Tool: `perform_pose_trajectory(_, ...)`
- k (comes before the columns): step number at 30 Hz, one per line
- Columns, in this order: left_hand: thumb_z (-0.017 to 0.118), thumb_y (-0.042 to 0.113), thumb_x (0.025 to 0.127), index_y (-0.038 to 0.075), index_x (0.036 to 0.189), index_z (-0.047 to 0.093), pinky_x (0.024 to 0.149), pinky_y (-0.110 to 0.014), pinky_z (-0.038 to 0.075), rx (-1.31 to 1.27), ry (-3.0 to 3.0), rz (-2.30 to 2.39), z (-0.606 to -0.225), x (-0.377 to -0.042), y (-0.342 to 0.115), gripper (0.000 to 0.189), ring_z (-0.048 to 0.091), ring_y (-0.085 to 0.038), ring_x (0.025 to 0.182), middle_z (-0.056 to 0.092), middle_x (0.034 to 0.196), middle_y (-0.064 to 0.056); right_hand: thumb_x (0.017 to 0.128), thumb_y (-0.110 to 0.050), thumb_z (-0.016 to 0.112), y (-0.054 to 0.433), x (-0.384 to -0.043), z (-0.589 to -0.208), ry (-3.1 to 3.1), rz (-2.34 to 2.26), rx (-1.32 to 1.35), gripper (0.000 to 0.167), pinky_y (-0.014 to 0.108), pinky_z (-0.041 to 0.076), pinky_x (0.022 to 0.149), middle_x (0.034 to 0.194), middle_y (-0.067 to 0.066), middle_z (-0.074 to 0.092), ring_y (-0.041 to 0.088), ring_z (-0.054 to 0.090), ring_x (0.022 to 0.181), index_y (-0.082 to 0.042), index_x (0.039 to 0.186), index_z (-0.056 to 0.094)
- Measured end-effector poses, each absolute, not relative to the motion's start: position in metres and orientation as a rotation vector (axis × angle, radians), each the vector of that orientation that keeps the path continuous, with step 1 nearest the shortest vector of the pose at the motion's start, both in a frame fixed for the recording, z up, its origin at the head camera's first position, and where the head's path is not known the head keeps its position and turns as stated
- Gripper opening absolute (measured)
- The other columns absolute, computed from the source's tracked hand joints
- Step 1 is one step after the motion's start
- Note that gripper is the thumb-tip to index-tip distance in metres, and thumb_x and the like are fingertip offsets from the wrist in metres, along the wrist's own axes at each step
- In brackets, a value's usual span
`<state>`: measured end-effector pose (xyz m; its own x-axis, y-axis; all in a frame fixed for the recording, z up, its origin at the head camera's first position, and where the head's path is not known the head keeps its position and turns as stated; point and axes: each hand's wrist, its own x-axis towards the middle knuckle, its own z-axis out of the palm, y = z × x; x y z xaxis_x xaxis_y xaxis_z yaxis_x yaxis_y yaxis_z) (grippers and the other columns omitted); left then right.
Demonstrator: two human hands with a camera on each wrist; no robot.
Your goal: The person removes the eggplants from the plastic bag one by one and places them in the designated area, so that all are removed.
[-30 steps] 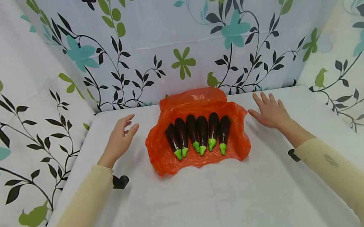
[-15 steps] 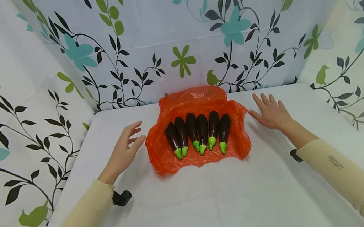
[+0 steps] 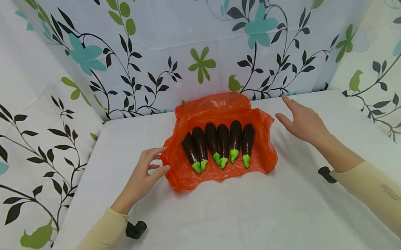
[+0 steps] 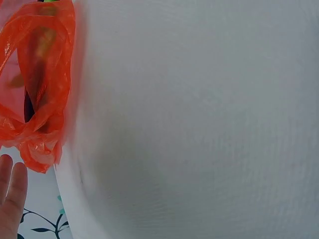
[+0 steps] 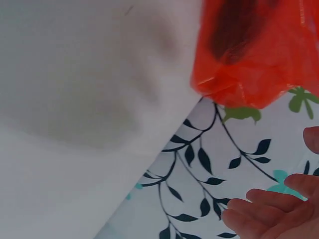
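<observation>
A red-orange plastic bag (image 3: 187, 177) lies spread on the table in the head view, its rim crumpled and folded back. Several dark purple eggplants (image 3: 223, 141) with bright green stems lie side by side on it, stems toward me. My left hand (image 3: 142, 180) is at the bag's left edge; its thumb and fingertips reach the rim, and whether they touch it is hard to tell. To the right of the bag my right hand (image 3: 303, 123) hovers apart from it, fingers extended and thumb spread. In the right wrist view, the bag (image 5: 249, 74) is blurred.
A white cloth covers the table (image 3: 208, 222). Behind it and at both sides hangs a curtain (image 3: 164, 29) printed with leaves, flowers and birds. A black device (image 3: 136, 229) shows under the left wrist, another device (image 3: 327, 174) under the right.
My left hand has moved right, up to the bag's left edge. My right hand has turned, its fingers now lined up closer together, and stays beside the bag. The eggplants lie as before.
</observation>
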<state>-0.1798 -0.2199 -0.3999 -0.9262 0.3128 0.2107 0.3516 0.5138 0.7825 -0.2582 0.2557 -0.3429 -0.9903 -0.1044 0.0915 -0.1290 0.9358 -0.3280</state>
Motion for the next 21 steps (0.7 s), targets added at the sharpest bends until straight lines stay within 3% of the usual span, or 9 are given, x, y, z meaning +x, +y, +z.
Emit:
perform_pose_trajectory(11, 0.067, 0.019, 0.094, 0.019, 0.145, 0.043, 0.097, -0.053, 0.049, -0.588, -2.705, -1.399, -0.407, -0.176, -0.22, 0.056, 0.044, -0.028, 0.123, 0.035, 0.14, -0.011, 0.096, -0.026, 0.064, 0.221, -0.202, -0.312, -2.651, 0.44, 0.375, 0.062, 0.058, 0.049, 0.091, 0.139, 0.021, 0.052, 0.042, 0.052, 0.123, -0.009, 0.15, 0.039)
perform_pose_trajectory(17, 0.07, 0.011, 0.091, 0.016, 0.146, 0.041, 0.094, -0.056, 0.048, -0.601, -2.657, -1.422, -0.412, -0.174, -0.221, 0.062, 0.044, -0.032, 0.121, 0.032, 0.142, -0.014, 0.091, -0.023, 0.07, 0.203, -0.183, -0.308, -2.588, 0.377, 0.459, 0.065, 0.054, 0.056, 0.08, 0.123, 0.022, 0.062, 0.04, 0.061, 0.109, -0.011, 0.149, 0.042)
perform_pose_trajectory(21, 0.071, 0.011, 0.09, 0.017, 0.144, 0.046, 0.092, -0.052, 0.051, -0.599, -2.621, -1.365, -0.414, -0.172, -0.22, 0.06, 0.048, -0.027, 0.114, 0.035, 0.136, -0.012, 0.089, -0.023, 0.074, 0.194, -0.178, -0.311, -2.587, 0.371, 0.516, 0.066, 0.051, 0.058, 0.076, 0.116, 0.021, 0.065, 0.038, 0.064, 0.103, -0.011, 0.147, 0.045)
